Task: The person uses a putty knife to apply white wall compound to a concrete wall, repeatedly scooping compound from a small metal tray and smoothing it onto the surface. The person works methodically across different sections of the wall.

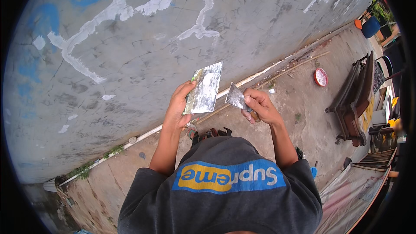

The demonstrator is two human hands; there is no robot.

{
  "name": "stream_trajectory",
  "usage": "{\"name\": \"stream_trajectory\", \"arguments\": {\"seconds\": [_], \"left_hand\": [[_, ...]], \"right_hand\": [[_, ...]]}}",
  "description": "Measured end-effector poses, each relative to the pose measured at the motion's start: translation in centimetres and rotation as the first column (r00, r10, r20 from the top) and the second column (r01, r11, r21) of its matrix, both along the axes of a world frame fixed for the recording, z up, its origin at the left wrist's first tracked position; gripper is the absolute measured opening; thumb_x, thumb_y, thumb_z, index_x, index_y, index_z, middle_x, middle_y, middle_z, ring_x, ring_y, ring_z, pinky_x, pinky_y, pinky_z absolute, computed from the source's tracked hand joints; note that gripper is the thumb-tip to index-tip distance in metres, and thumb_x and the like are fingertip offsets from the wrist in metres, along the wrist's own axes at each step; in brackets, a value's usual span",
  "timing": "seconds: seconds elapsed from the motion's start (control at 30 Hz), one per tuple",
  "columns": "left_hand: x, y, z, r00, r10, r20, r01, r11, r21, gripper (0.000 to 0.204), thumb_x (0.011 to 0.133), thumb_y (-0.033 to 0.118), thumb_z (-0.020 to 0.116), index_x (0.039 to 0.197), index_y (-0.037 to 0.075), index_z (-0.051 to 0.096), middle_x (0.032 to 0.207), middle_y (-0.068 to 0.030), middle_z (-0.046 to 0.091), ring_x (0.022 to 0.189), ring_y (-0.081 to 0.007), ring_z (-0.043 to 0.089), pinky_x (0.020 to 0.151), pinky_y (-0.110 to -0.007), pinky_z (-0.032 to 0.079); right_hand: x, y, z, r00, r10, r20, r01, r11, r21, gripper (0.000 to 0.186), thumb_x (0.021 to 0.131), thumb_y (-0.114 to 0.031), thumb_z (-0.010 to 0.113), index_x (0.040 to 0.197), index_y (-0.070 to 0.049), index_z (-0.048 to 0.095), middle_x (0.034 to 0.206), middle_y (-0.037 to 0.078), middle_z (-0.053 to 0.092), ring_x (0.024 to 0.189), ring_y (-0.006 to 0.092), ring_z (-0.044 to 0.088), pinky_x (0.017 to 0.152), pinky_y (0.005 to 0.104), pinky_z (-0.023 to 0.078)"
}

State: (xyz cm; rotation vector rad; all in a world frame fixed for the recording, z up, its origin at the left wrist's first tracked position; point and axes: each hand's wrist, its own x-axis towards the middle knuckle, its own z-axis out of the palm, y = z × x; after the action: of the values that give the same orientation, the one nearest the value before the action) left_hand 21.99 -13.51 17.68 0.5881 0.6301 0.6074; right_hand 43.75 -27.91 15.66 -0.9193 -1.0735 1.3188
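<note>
My left hand (178, 104) holds a flat rectangular board (203, 87) smeared with white and grey filler, tilted upright in front of me. My right hand (260, 105) grips the handle of a metal putty knife (236, 97), whose blade points left, close to the board's right edge but apart from it. Both hands are raised before a grey cracked wall (143, 47) with white patched lines and blue paint remnants.
A pale strip (260, 74) runs along the wall's foot on a concrete floor. A dark wooden bench (355, 99) stands to the right, a red round lid (320, 77) lies on the floor, and a blue barrel (371, 27) is far right. Sandals (210, 133) are by my feet.
</note>
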Motion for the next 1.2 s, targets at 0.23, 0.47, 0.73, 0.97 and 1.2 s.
{"name": "stream_trajectory", "arguments": {"seconds": [0.23,0.47,0.73,0.97,1.2], "left_hand": [[0.6,-0.2,0.0,1.000,0.000,0.001,0.000,1.000,0.002,0.026,0.094,0.013,0.058,0.113,-0.004,0.060,0.098,-0.0134,0.069,0.084,-0.0191,0.070,0.075,-0.033,0.059],[0.5,-0.1,-0.4,1.000,0.004,-0.027,-0.004,1.000,-0.001,0.027,0.095,0.015,0.057,0.113,-0.005,0.059,0.097,-0.0132,0.069,0.081,-0.0192,0.070,0.072,-0.033,0.059],[0.2,-0.1,-1.1,0.997,-0.056,-0.046,0.056,0.998,0.002,0.028,0.095,0.016,0.057,0.114,-0.005,0.059,0.096,-0.0133,0.069,0.080,-0.0190,0.071,0.068,-0.034,0.060],[-0.5,0.5,-0.6,0.992,-0.022,-0.122,0.042,0.986,0.163,0.028,0.099,0.019,0.051,0.115,-0.003,0.057,0.098,-0.0108,0.067,0.082,-0.0154,0.069,0.073,-0.031,0.058],[-1.4,2.8,-2.4,0.799,0.123,-0.588,0.380,0.655,0.653,0.032,0.101,0.021,0.046,0.118,-0.005,0.055,0.099,-0.0098,0.065,0.088,-0.0147,0.059,0.082,-0.031,0.047]], "right_hand": [[-0.5,0.9,0.5,0.997,0.071,0.002,-0.071,0.997,-0.019,0.027,0.104,-0.025,0.049,0.091,-0.003,0.058,0.062,0.001,0.054,0.046,0.0053,0.047,0.042,0.0201,0.037],[-0.4,1.1,0.0,0.994,0.108,0.001,-0.108,0.994,-0.022,0.031,0.104,-0.028,0.050,0.087,-0.003,0.056,0.060,0.003,0.056,0.042,0.0064,0.047,0.038,0.0221,0.034],[0.7,1.2,0.2,0.969,0.238,0.072,-0.232,0.969,-0.085,0.030,0.104,-0.027,0.050,0.087,-0.003,0.058,0.060,0.000,0.054,0.046,0.0055,0.048,0.041,0.0217,0.037],[3.3,-0.5,-1.2,0.598,-0.075,0.798,0.177,0.983,-0.041,0.017,0.098,-0.017,0.057,0.105,-0.007,0.069,0.061,0.003,0.055,0.050,0.0169,0.054,0.049,0.0309,0.043],[1.7,-1.3,4.6,0.017,-0.256,0.966,0.195,0.949,0.248,0.027,0.087,-0.012,0.061,0.112,-0.012,0.072,0.073,0.010,0.061,0.062,0.0278,0.063,0.054,0.0391,0.048]]}}
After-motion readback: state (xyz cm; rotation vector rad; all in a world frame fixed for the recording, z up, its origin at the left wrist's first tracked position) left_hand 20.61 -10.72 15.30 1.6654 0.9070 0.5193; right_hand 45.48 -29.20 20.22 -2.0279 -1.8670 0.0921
